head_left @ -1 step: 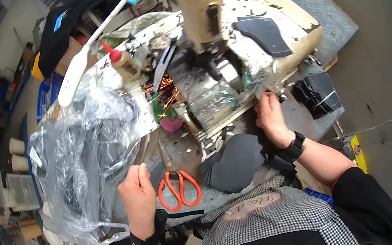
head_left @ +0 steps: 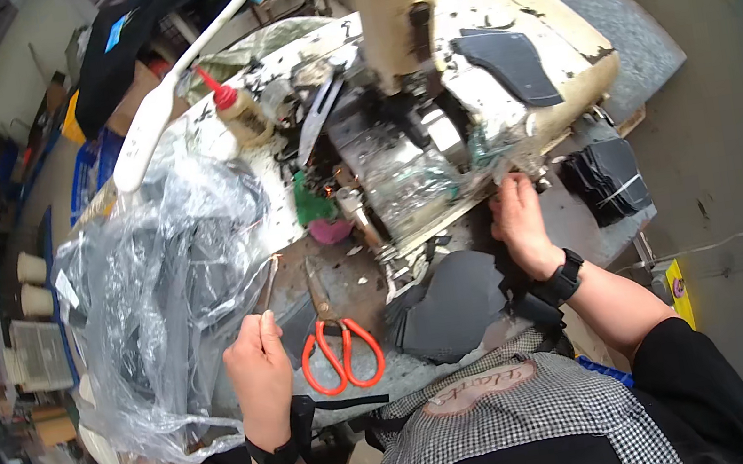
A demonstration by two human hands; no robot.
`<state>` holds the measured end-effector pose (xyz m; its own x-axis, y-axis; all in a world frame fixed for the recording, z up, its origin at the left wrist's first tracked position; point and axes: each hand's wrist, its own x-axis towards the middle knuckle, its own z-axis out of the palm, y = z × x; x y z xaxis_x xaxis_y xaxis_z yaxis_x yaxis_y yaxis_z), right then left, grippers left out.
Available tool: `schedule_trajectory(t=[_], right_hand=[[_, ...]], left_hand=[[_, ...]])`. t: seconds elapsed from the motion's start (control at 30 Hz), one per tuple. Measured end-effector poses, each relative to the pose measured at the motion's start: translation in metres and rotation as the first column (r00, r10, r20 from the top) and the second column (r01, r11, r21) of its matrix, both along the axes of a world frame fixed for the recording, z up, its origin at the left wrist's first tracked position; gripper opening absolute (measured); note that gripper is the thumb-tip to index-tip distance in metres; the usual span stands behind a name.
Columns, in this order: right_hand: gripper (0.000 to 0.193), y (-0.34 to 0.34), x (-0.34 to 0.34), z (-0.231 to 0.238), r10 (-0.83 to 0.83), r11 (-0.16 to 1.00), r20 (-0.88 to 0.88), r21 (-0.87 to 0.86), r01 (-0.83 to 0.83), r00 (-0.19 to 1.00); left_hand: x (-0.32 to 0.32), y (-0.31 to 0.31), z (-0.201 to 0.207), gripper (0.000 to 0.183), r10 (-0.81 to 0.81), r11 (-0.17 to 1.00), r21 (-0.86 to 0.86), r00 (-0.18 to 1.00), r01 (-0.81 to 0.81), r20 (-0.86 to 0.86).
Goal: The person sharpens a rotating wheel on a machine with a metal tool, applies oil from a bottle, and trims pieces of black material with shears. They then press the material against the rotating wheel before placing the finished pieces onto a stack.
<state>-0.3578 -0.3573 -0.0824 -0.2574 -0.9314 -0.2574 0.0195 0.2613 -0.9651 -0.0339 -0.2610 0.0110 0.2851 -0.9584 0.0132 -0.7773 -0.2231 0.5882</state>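
My left hand is closed around a thin, dark metal-looking rod. The rod points up toward the machine, and a small bright spot shows at its tip. Beside that hand, scissors with red handles lie on the grey table. My right hand is at the front edge of a cream leather-working machine, its fingers bent together by a small metal part. What those fingertips grip is hidden. Between my hands lies a stack of dark grey cut pieces. A few orange sparks glow near the machine's green part.
A large clear plastic bag covers the left side. A red-capped bottle stands behind it, under a white lamp. On the machine rests a dark cut piece. A tied bundle of dark pieces sits at right.
The spray of orange sparks by the green part has shrunk to a few glints. The scene has shifted slightly right in view. Both hands keep nearly the same pose.
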Motion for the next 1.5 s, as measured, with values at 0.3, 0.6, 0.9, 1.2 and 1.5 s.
schedule_trajectory(t=[0.3, 0.6, 0.9, 1.2, 1.5], right_hand=[[0.024, -0.015, -0.009, 0.03, -0.274, 0.91, 0.762, 0.403, -0.097, 0.587], [0.024, -0.006, 0.004, 0.027, -0.025, 0.981, 0.358, 0.188, -0.046, 0.934], [0.037, 0.014, -0.05, 0.066, 0.407, 0.909, -0.128, 0.149, -0.388, 0.905], [0.025, -0.037, -0.235, 0.134, -0.049, 0.999, -0.181, -0.029, 0.045, 0.982], [0.029, -0.006, -0.12, 0.125, 0.329, 0.944, -0.252, 0.097, -0.315, 0.91]], left_hand=[[0.035, 0.002, -0.05, 0.014, -0.016, 1.0, -0.011, 0.992, 0.018, 0.127], [0.033, 0.009, -0.045, 0.027, -0.049, 0.998, 0.06, 0.969, 0.035, 0.243], [0.004, 0.014, -0.023, 0.025, -0.162, 0.973, -0.127, 0.961, 0.194, 0.225], [-0.019, 0.022, -0.013, 0.016, -0.21, 0.954, -0.179, 0.961, 0.241, 0.177], [-0.033, 0.031, -0.007, 0.014, -0.174, 0.961, -0.188, 0.971, 0.203, 0.163]])
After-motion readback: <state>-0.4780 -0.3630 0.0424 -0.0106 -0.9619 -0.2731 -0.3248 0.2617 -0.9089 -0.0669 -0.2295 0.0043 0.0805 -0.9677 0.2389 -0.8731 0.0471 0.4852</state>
